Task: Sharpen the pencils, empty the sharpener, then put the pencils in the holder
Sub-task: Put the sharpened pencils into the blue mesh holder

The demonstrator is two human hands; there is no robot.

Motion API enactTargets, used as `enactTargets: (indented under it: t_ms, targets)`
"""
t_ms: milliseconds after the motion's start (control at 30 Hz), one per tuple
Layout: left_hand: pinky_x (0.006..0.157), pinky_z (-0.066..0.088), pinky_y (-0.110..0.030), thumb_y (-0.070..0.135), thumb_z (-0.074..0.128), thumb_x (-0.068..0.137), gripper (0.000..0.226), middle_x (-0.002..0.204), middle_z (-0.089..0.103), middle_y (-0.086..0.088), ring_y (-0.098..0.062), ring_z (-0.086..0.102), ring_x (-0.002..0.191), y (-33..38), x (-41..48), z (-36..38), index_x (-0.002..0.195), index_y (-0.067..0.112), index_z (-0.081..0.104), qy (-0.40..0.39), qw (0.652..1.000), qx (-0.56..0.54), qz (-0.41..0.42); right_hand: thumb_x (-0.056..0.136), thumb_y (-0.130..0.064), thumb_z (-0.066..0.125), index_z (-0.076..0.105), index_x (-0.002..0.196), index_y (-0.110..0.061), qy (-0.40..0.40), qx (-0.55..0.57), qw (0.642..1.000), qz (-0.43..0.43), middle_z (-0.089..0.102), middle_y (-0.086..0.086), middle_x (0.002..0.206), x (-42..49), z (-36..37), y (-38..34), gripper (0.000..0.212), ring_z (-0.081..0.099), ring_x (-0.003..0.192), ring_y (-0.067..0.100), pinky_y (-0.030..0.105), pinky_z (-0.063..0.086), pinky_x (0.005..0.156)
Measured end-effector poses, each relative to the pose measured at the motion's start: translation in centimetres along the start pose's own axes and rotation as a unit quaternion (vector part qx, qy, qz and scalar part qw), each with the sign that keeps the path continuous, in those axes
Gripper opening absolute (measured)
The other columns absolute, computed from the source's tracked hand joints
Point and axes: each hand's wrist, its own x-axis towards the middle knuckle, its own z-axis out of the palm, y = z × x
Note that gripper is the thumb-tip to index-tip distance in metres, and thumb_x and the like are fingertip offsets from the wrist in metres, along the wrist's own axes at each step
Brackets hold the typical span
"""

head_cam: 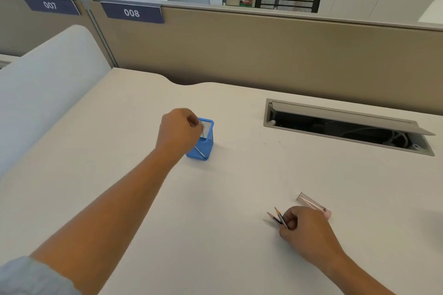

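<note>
A blue mesh pencil holder [205, 141] stands upright on the white desk [227, 187]. My left hand [178, 132] hovers at its left rim with the fingers pinched together over the opening. Through the mesh I see a pencil [199, 151] leaning inside, its lower end on the holder's floor and its upper end running up into my fingers. My right hand [305, 230] rests on the desk near the front right, gripping two sharpened pencils [278, 218] whose points aim up and left. A pink sharpener [311, 203] lies just behind that hand.
An open cable trough [335, 124] with a raised lid is set into the desk at the back right. A beige partition [263, 55] closes the far edge, and a white curved divider [48, 84] stands to the left. Office chairs stand beyond the partition.
</note>
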Motion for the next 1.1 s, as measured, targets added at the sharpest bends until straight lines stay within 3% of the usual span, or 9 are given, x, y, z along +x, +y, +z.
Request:
enactTargets:
  t_ms: [133,267,400,600,767,867,933,1100]
  targets:
    - [0.047,0.049,-0.020,0.018,0.076,0.081,0.008,0.067,0.071,-0.003,-0.016,0.060,0.051,-0.6,-7.0,1.6,0.084,0.014,0.070,-0.102,0.987,-0.118,-0.029,0.078,-0.011,0.076,0.070,0.068,-0.013,-0.004,0.177,0.984,-0.018,0.057,-0.011,0.052,0.5,-0.8,-2.4,0.012,0.049,0.046,0.005,0.012,0.039,0.049]
    - [0.051,0.055,-0.024,0.028,0.081,0.078,0.023,0.071,0.075,-0.006,-0.017,0.071,0.063,-1.0,-12.8,3.8,0.093,0.012,0.073,-0.213,0.948,-0.220,-0.091,0.080,-0.009,0.077,0.072,0.071,-0.008,-0.026,0.294,0.954,-0.051,0.064,0.002,0.056,0.8,-1.6,-5.8,0.011,0.058,0.051,0.011,0.023,0.051,0.054]
    - [0.056,0.055,-0.021,0.026,0.078,0.081,0.018,0.076,0.076,-0.005,-0.013,0.072,0.072,-0.6,-14.6,4.3,0.096,0.014,0.077,-0.211,0.920,-0.319,-0.083,0.080,-0.012,0.077,0.072,0.071,-0.011,-0.024,0.275,0.956,-0.102,0.066,0.008,0.057,1.0,-1.7,-8.3,0.010,0.059,0.050,0.009,0.021,0.051,0.052]
    - [0.060,0.057,-0.022,0.018,0.073,0.086,0.004,0.076,0.077,0.002,-0.011,0.072,0.070,-0.8,-14.0,3.3,0.086,0.020,0.078,-0.151,0.926,-0.342,-0.049,0.082,-0.018,0.075,0.073,0.071,-0.016,-0.033,0.226,0.961,-0.154,0.069,0.001,0.060,1.4,-1.1,-10.4,0.011,0.060,0.052,0.008,0.026,0.052,0.053]
    - [0.065,0.059,-0.031,0.016,0.077,0.082,0.006,0.075,0.075,0.000,-0.015,0.071,0.068,-1.6,-11.0,1.2,0.086,0.020,0.076,-0.090,0.953,-0.288,-0.043,0.081,-0.011,0.077,0.076,0.079,-0.019,-0.038,0.244,0.956,-0.156,0.067,-0.006,0.059,2.4,-0.9,-11.6,0.008,0.062,0.053,0.006,0.032,0.058,0.059]
    - [0.072,0.055,-0.028,0.018,0.075,0.080,0.015,0.077,0.073,0.007,-0.015,0.070,0.070,-1.6,-7.1,-0.8,0.094,0.024,0.074,-0.003,0.992,-0.130,0.008,0.086,-0.008,0.072,0.075,0.100,-0.020,-0.030,0.255,0.953,-0.163,0.070,-0.004,0.064,3.6,-0.9,-12.6,0.018,0.066,0.058,0.010,0.029,0.058,0.061]
    - [0.073,0.056,-0.030,0.025,0.071,0.083,0.015,0.081,0.073,0.011,-0.015,0.071,0.073,-1.2,-4.5,-2.0,0.098,0.027,0.073,0.033,0.998,-0.042,0.014,0.089,-0.008,0.068,0.072,0.110,-0.020,-0.018,0.262,0.950,-0.171,0.074,0.003,0.072,4.7,-1.3,-13.7,0.024,0.070,0.065,0.018,0.031,0.059,0.064]
    - [0.070,0.062,-0.041,0.031,0.062,0.093,0.015,0.096,0.076,-0.005,-0.023,0.073,0.077,-0.5,0.5,-1.7,0.093,0.021,0.073,-0.027,0.998,0.041,-0.027,0.093,-0.016,0.062,0.073,0.103,-0.019,0.009,0.239,0.951,-0.197,0.077,0.004,0.081,8.3,-2.6,-17.6,0.015,0.073,0.079,0.025,0.042,0.061,0.072]
